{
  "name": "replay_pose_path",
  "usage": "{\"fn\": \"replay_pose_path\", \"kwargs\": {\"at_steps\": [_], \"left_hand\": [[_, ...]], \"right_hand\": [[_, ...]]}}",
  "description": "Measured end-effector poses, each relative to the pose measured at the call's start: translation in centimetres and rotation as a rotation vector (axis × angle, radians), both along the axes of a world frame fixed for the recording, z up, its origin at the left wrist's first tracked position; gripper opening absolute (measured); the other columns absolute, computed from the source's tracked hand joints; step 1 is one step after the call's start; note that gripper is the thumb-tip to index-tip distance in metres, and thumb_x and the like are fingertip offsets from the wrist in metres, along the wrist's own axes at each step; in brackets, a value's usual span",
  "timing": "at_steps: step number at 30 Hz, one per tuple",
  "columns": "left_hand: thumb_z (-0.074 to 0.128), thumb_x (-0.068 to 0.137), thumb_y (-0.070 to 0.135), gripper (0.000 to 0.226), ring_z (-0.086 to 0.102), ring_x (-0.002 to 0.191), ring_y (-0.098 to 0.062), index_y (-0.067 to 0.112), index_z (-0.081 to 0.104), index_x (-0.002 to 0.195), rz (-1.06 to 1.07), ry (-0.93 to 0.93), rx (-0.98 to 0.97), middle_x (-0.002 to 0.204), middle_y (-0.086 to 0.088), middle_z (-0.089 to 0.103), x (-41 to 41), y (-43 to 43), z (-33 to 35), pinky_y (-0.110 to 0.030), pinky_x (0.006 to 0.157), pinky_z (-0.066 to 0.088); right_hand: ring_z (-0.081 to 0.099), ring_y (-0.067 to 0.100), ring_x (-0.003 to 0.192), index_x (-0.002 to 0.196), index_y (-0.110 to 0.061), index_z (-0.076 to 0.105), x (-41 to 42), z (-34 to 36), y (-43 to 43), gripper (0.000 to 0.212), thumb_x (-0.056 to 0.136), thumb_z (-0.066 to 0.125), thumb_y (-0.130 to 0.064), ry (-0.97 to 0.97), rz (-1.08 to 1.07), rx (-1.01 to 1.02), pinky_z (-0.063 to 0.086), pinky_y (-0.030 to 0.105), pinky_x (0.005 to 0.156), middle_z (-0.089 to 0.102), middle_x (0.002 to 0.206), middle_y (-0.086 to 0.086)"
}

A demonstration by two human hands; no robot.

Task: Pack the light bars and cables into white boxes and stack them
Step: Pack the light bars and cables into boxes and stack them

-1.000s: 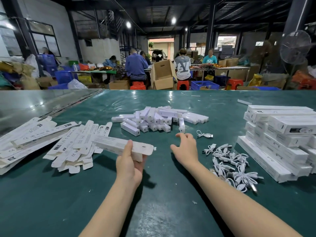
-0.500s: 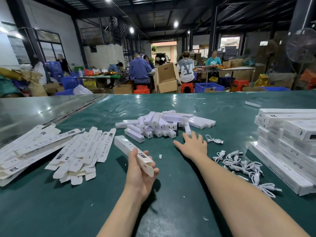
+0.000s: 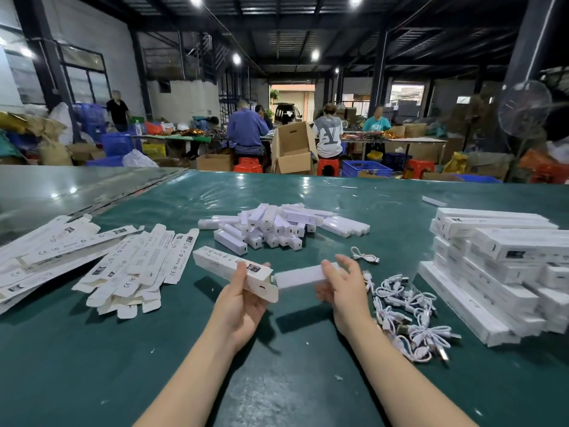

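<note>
My left hand (image 3: 241,300) grips an erected white box (image 3: 221,266) near its open end, which faces right. My right hand (image 3: 343,289) holds a white light bar (image 3: 297,276), blurred, level with that open end and a short gap from it. A heap of loose light bars (image 3: 277,226) lies beyond my hands. Coiled white cables (image 3: 406,306) are piled to the right, with one stray cable (image 3: 365,255) apart. Packed white boxes (image 3: 498,269) are stacked at the far right. Flat unfolded boxes (image 3: 123,266) spread out on the left.
The green table (image 3: 308,380) stretches far ahead. A second grey table (image 3: 61,192) adjoins at the left. Beyond the far edge, several people sit at work among cardboard cartons (image 3: 292,149), blue crates and red stools. A standing fan (image 3: 523,109) is at the right.
My right hand took a light bar from the heap and drew it back toward me. My left hand turned the box so its open end meets the bar.
</note>
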State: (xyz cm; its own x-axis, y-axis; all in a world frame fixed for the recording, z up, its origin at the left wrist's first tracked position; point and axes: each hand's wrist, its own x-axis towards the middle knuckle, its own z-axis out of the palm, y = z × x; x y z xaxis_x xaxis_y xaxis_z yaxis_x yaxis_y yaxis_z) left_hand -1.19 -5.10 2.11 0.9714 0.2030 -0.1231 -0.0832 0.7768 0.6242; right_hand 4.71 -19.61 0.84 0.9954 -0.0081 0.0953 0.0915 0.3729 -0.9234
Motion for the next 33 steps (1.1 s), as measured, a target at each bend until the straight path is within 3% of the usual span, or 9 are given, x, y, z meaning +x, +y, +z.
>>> {"fn": "replay_pose_path", "kwargs": {"at_steps": [3, 5, 13, 20, 23, 26, 28, 33], "left_hand": [[0.040, 0.098, 0.029, 0.036, 0.068, 0.056, -0.013, -0.001, 0.055, 0.083, 0.000, -0.013, -0.009, 0.071, -0.011, 0.071, -0.2, -0.1, -0.1, -0.021, 0.048, 0.054], [0.041, 0.098, 0.028, 0.037, 0.067, 0.054, -0.013, 0.000, 0.056, 0.080, 0.007, -0.002, 0.006, 0.067, -0.009, 0.071, -0.4, 0.0, 0.0, -0.020, 0.048, 0.053], [0.044, 0.097, 0.021, 0.023, 0.070, 0.065, -0.011, 0.009, 0.060, 0.086, 0.003, -0.006, -0.012, 0.075, -0.001, 0.074, -0.1, 1.3, -0.2, -0.025, 0.059, 0.058], [0.040, 0.094, -0.003, 0.022, 0.070, 0.064, -0.015, 0.010, 0.058, 0.089, 0.095, -0.080, -0.005, 0.068, -0.005, 0.071, 0.2, 1.5, -0.6, -0.030, 0.066, 0.058], [0.043, 0.092, -0.005, 0.019, 0.070, 0.066, -0.013, 0.008, 0.058, 0.087, 0.105, -0.108, 0.011, 0.070, -0.006, 0.071, 0.1, 1.7, -0.6, -0.028, 0.067, 0.059], [0.049, 0.089, -0.001, 0.017, 0.069, 0.064, -0.011, 0.011, 0.060, 0.085, 0.110, -0.088, 0.088, 0.069, -0.003, 0.072, 0.1, 1.7, -0.6, -0.027, 0.064, 0.059], [0.048, 0.090, 0.000, 0.016, 0.070, 0.065, -0.011, 0.010, 0.059, 0.086, 0.119, -0.103, 0.095, 0.070, -0.002, 0.072, 0.2, 1.8, -0.6, -0.026, 0.064, 0.059], [0.048, 0.090, -0.003, 0.015, 0.070, 0.074, -0.013, 0.009, 0.055, 0.096, 0.115, -0.123, 0.279, 0.080, -0.004, 0.072, 0.2, 1.3, -0.9, -0.025, 0.066, 0.058]], "right_hand": [[0.060, 0.013, 0.043, 0.079, -0.011, 0.057, -1.3, 0.6, -0.5, 0.018, 0.090, 0.049, 0.001, 0.093, 0.203, 0.205, 0.050, 0.020, 0.044, 0.064, 0.059, 0.001], [0.063, 0.017, 0.047, 0.073, -0.009, 0.058, -1.6, 0.7, -0.7, 0.024, 0.089, 0.047, 0.006, 0.118, 0.266, 0.235, 0.055, 0.023, 0.049, 0.065, 0.064, 0.004], [0.060, 0.018, 0.072, 0.084, -0.006, 0.057, -1.1, 0.1, -0.2, 0.024, 0.086, 0.047, 0.015, -0.021, 0.220, 0.047, 0.057, 0.023, 0.064, 0.053, 0.087, 0.011], [0.055, 0.021, 0.068, 0.076, -0.015, 0.064, -1.4, -0.1, -0.2, 0.031, 0.078, 0.057, 0.016, -0.155, 0.149, -0.239, 0.048, 0.023, 0.069, 0.061, 0.072, 0.009], [0.055, 0.020, 0.067, 0.071, -0.012, 0.065, -1.5, 0.0, -0.3, 0.033, 0.076, 0.057, 0.020, -0.108, 0.230, -0.165, 0.044, 0.023, 0.071, 0.063, 0.064, 0.004], [0.056, 0.008, 0.055, 0.072, -0.012, 0.065, -1.6, 0.1, -0.4, 0.035, 0.075, 0.057, 0.021, -0.129, 0.234, -0.163, 0.044, 0.013, 0.058, 0.063, 0.061, 0.001], [0.054, 0.006, 0.052, 0.077, -0.013, 0.064, -1.8, 0.0, -0.3, 0.035, 0.074, 0.058, 0.021, -0.153, 0.219, -0.147, 0.044, 0.013, 0.056, 0.063, 0.062, -0.001], [0.053, 0.014, 0.067, 0.081, -0.012, 0.053, -1.7, 0.0, 0.1, 0.036, 0.073, 0.059, 0.023, -0.118, 0.234, -0.020, 0.050, 0.019, 0.063, 0.055, 0.080, -0.001]]}}
